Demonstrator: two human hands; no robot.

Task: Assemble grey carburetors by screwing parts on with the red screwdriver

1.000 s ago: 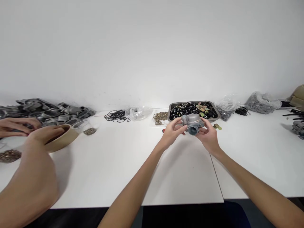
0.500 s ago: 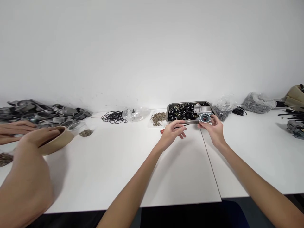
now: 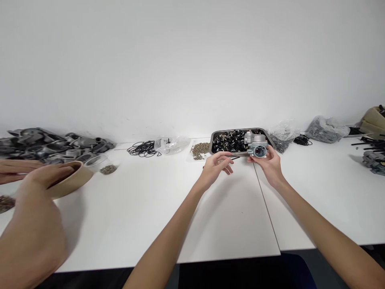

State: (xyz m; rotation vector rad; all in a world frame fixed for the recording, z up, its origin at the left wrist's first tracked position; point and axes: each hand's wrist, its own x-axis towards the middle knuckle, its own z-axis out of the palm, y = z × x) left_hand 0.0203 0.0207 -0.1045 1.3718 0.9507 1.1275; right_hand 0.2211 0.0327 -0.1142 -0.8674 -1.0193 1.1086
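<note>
A silver metal carburetor [image 3: 255, 139] with a round bore facing me is held up by my right hand [image 3: 271, 164]. The fingers grip its right side and underside. My left hand [image 3: 215, 166] hovers to the left of it, fingers apart and slightly curled, with nothing in them. Behind the carburetor lies a metal tray [image 3: 214, 151] full of small black and brass-coloured parts [image 3: 229, 141]. A screwdriver on the table is mostly hidden behind my left hand; only its dark shaft [image 3: 235, 157] shows.
Left of the tray are brass pieces [image 3: 201, 150], a clear plastic bag [image 3: 173, 145] and black rubber rings [image 3: 143, 148]. A co-worker's hand [image 3: 55, 174] reaches into a beige bowl [image 3: 73, 182] near grey castings [image 3: 51, 144]. Bagged parts [image 3: 326, 130] and assembled pieces [image 3: 374, 160] lie right.
The carburetor has shifted slightly left and turned a little in my right hand. My left hand has drifted slightly left, now covering the red screwdriver handle.
</note>
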